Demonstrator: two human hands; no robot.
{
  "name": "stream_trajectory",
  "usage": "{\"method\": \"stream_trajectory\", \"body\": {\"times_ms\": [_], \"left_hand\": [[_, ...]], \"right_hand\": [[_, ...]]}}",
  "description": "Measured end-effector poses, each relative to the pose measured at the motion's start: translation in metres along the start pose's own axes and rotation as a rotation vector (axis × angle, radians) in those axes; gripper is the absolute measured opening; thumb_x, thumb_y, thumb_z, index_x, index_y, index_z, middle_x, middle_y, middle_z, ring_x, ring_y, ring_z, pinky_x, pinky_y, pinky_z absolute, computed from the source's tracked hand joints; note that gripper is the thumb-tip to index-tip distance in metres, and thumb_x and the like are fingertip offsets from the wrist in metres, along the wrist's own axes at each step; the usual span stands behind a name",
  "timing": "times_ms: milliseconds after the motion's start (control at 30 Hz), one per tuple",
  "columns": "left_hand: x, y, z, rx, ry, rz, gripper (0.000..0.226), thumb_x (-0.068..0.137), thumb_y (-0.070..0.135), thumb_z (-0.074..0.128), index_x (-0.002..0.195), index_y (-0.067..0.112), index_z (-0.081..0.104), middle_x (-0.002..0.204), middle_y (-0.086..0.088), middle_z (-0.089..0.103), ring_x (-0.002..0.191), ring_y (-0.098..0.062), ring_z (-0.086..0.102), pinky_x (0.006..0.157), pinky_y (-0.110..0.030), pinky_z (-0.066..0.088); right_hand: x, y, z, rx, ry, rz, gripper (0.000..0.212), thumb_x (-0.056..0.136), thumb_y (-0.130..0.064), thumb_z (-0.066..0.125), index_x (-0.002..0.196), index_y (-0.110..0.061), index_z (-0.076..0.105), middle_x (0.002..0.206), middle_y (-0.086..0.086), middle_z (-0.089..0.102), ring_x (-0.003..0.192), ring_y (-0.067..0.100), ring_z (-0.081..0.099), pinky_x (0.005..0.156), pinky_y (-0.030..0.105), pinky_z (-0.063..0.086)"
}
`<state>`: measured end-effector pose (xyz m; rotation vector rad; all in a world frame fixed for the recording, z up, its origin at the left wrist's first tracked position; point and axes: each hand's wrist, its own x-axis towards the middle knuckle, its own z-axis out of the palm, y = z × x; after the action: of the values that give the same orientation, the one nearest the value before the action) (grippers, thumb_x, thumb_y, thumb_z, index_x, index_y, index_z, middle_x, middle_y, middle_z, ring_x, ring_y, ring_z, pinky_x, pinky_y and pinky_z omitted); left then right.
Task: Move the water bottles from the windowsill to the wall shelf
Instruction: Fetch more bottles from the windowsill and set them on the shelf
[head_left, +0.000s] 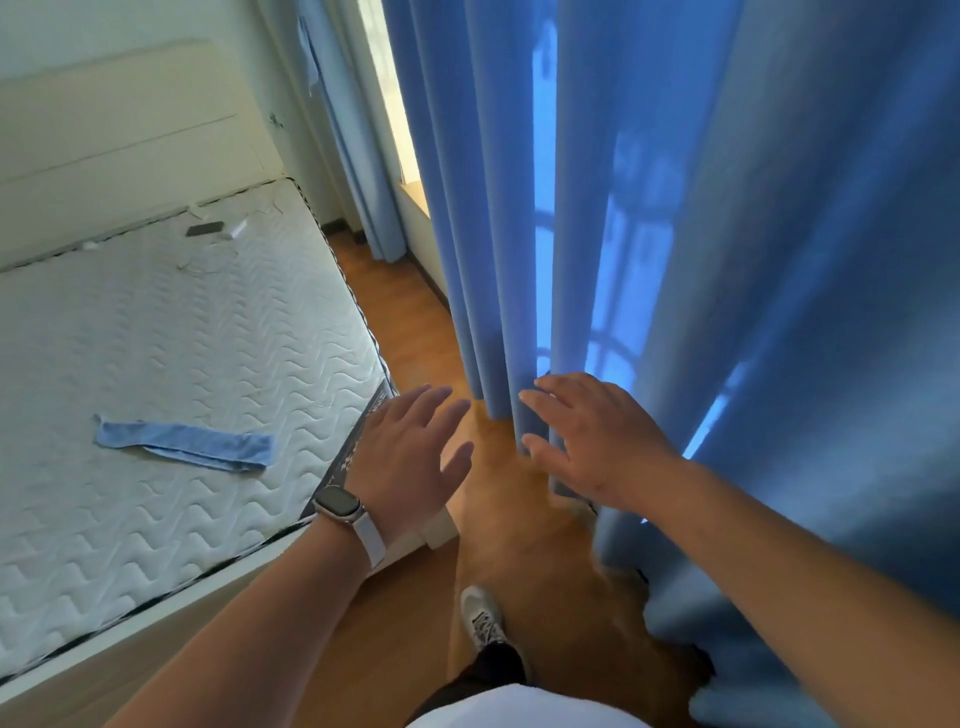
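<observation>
holds 2 empty hands out, low, side by side. spreads the left hand (415, 457) wide, palm down, fingers straight, gripping nothing; wears a watch (337, 506) on that wrist. spreads the right hand (592, 441) just as wide, gripping nothing, at the edge of a blue curtain (727, 260); cannot tell whether the fingertips touch the fold. cannot tell where the water bottles are: hidden, perhaps, behind the curtain ahead of and right of the right hand. shows only a sliver of windowsill (413, 200) far ahead of both hands, past the curtain's left edge. shows a bare mattress (182, 338) left of the left hand, with 1 blue cloth strip (187, 441) flat on it. stands on a wooden floor (415, 322), 1 shoe (483, 618) below and behind the hands.
</observation>
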<state>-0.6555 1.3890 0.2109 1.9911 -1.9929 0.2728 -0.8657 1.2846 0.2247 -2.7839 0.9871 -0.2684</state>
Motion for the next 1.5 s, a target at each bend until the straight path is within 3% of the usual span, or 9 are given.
{"method": "stream_trajectory", "body": {"times_ms": [200, 400, 533, 733, 1067, 1233, 1400, 1500], "left_hand": [[0.072, -0.054, 0.027, -0.055, 0.045, 0.0, 0.04, 0.082, 0.029, 0.071, 0.119, 0.015, 0.065, 0.125, -0.01, 0.064, 0.116, -0.036, 0.058, 0.09, -0.05, 0.048], [0.127, -0.124, 0.052, -0.083, 0.069, -0.043, 0.041, 0.085, 0.036, 0.061, 0.12, 0.016, 0.065, 0.125, -0.009, 0.064, 0.116, -0.035, 0.058, 0.092, -0.048, 0.048], [0.157, -0.166, 0.067, -0.063, 0.085, -0.041, 0.039, 0.083, 0.031, 0.067, 0.119, 0.013, 0.066, 0.122, -0.011, 0.065, 0.114, -0.036, 0.059, 0.088, -0.048, 0.049], [0.201, -0.198, 0.076, -0.057, 0.062, -0.123, 0.041, 0.084, 0.035, 0.061, 0.119, 0.014, 0.067, 0.124, -0.009, 0.065, 0.115, -0.034, 0.059, 0.089, -0.049, 0.048], [0.287, -0.247, 0.093, 0.012, 0.027, -0.373, 0.044, 0.082, 0.028, 0.074, 0.123, 0.013, 0.066, 0.124, -0.011, 0.063, 0.117, -0.034, 0.057, 0.094, -0.049, 0.043], [0.333, -0.274, 0.094, 0.101, -0.003, -0.454, 0.045, 0.087, 0.036, 0.059, 0.125, 0.014, 0.064, 0.128, -0.011, 0.061, 0.12, -0.033, 0.054, 0.098, -0.046, 0.039], [0.36, -0.288, 0.101, 0.099, -0.001, -0.508, 0.045, 0.086, 0.037, 0.058, 0.124, 0.015, 0.066, 0.128, -0.011, 0.061, 0.121, -0.033, 0.054, 0.1, -0.046, 0.038], [0.376, -0.303, 0.107, 0.103, 0.012, -0.529, 0.046, 0.087, 0.04, 0.052, 0.123, 0.015, 0.067, 0.126, -0.011, 0.062, 0.119, -0.033, 0.055, 0.099, -0.046, 0.04]], "right_hand": [[0.077, 0.022, 0.008, 0.015, -0.002, 0.033, 0.064, 0.091, -0.056, 0.028, 0.135, -0.017, 0.054, 0.139, 0.006, 0.053, 0.126, 0.029, 0.046, 0.098, 0.045, 0.041], [0.175, 0.026, 0.012, 0.02, 0.041, -0.031, 0.046, 0.093, -0.042, 0.053, 0.127, -0.012, 0.061, 0.13, 0.01, 0.059, 0.116, 0.032, 0.055, 0.089, 0.046, 0.048], [0.229, 0.031, 0.015, -0.012, 0.051, -0.068, 0.048, 0.094, -0.042, 0.053, 0.131, -0.012, 0.057, 0.133, 0.009, 0.057, 0.119, 0.031, 0.053, 0.091, 0.047, 0.048], [0.296, 0.051, 0.021, -0.026, -0.003, -0.101, 0.051, 0.097, -0.045, 0.046, 0.139, -0.016, 0.049, 0.143, 0.008, 0.049, 0.129, 0.028, 0.044, 0.101, 0.045, 0.04], [0.447, 0.098, 0.036, 0.079, 0.045, -0.31, 0.047, 0.094, -0.039, 0.055, 0.132, -0.011, 0.055, 0.135, 0.011, 0.055, 0.121, 0.031, 0.05, 0.091, 0.049, 0.048], [0.521, 0.119, 0.033, 0.075, 0.088, -0.409, 0.045, 0.092, -0.039, 0.06, 0.126, -0.01, 0.059, 0.129, 0.012, 0.058, 0.114, 0.033, 0.054, 0.083, 0.049, 0.051], [0.565, 0.128, 0.036, 0.1, 0.071, -0.459, 0.045, 0.092, -0.038, 0.056, 0.125, -0.008, 0.059, 0.128, 0.013, 0.058, 0.112, 0.035, 0.055, 0.08, 0.047, 0.051], [0.591, 0.135, 0.039, 0.088, 0.054, -0.47, 0.047, 0.094, -0.042, 0.053, 0.129, -0.011, 0.056, 0.133, 0.01, 0.055, 0.119, 0.031, 0.051, 0.085, 0.046, 0.049]]}}
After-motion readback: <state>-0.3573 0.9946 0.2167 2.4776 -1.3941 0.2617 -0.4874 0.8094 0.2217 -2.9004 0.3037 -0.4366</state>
